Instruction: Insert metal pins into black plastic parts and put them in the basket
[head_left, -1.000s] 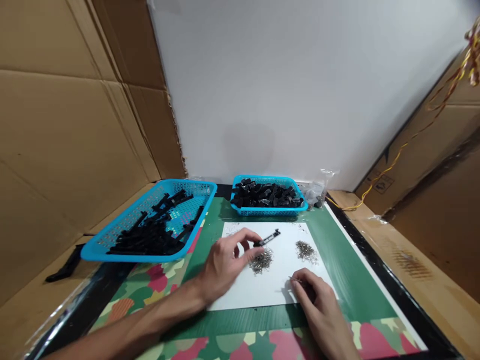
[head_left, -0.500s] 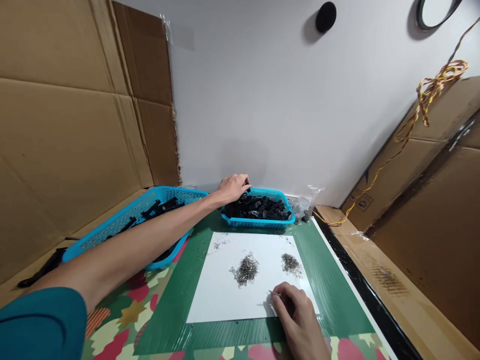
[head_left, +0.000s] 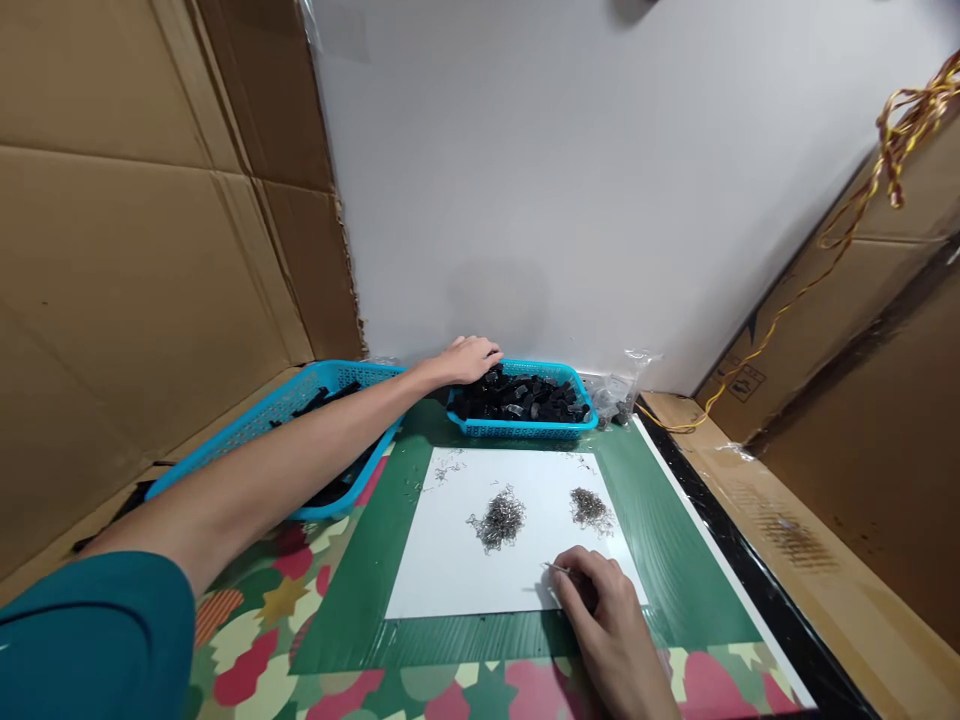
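Over the blue plastic basket [head_left: 525, 430], the left hand [head_left: 470, 360] — grip unseen — should part small black pieces [head_left: 517, 397] gently; right hand [head_left: 602, 600] pinches a thin pale rod [head_left: 555, 567].

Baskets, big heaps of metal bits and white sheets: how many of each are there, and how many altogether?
Blue baskets: 2
Big metal heaps: 2 (scattered bits left out)
White sheet: 1
Total: 5

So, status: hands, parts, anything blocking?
Left hand at far blue plastic basket of black parts, grasp unclear. Right hand pinches thin silvery piece. Left forearm partly hides near blue plastic basket.
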